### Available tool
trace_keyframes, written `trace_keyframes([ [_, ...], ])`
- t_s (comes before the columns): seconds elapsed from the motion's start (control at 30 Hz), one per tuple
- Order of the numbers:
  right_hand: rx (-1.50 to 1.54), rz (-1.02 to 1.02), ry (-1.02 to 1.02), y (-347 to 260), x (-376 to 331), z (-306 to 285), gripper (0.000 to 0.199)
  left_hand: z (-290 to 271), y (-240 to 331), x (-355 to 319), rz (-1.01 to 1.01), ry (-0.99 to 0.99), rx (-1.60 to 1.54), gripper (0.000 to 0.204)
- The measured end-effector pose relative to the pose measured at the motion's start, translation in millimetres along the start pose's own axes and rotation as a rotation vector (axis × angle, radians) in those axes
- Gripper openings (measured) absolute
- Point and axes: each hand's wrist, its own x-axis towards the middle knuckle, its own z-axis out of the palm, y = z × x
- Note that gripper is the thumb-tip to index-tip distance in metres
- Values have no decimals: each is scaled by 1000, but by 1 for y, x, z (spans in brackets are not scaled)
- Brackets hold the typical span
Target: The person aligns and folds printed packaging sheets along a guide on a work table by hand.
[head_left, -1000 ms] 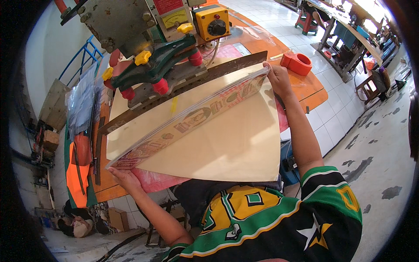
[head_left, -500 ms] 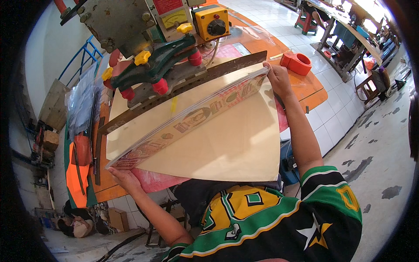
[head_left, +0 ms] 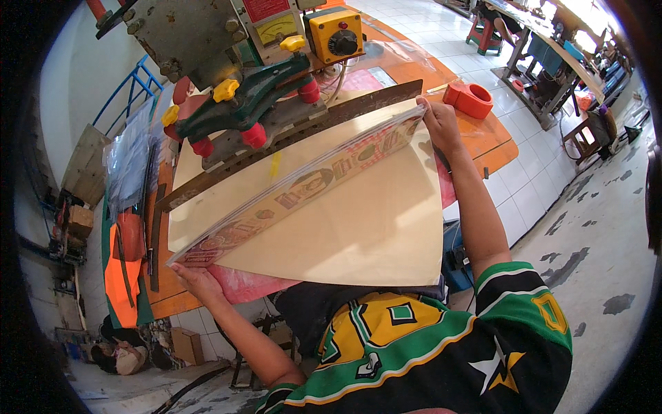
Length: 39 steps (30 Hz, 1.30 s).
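A long clear plastic sheet [head_left: 307,186] with red and brown printed pictures stands on its edge, slanting from lower left to upper right. My left hand [head_left: 198,281] pinches its near left end. At the far right end, my right hand [head_left: 442,125] grips the corner, thumb on top. Several layers seem to lie along the upper edge; I cannot tell how many. Beneath is a cream board [head_left: 352,241]. Just beyond the sheet, and roughly parallel to it, runs a dark metal bar [head_left: 276,152] under a press machine's green bracket [head_left: 252,103].
An orange tape dispenser or ring [head_left: 469,101] sits right of my right hand. A yellow control box [head_left: 336,36] with a black knob is on the machine. Clear plastic sheets [head_left: 129,162] and orange material [head_left: 121,272] lie at the left. A pink sheet [head_left: 249,284] shows under the board.
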Motion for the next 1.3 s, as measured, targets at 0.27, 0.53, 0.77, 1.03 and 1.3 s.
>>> trace_keyframes([
  [0.27,-34,31,-17,2,0,-1,59,-1,4,-1,-25,-2,165,79],
  [0.53,9,32,-11,-2,-1,-1,58,8,7,-4,70,47,29,70],
  [0.77,-22,58,-27,0,0,-5,58,-2,-5,5,4,-66,-53,76],
  [1.03,31,20,-30,-13,0,2,53,-8,-12,9,41,-57,-92,66],
  [1.3,116,60,-44,-6,-3,-2,45,-17,-18,14,114,-130,199,66],
])
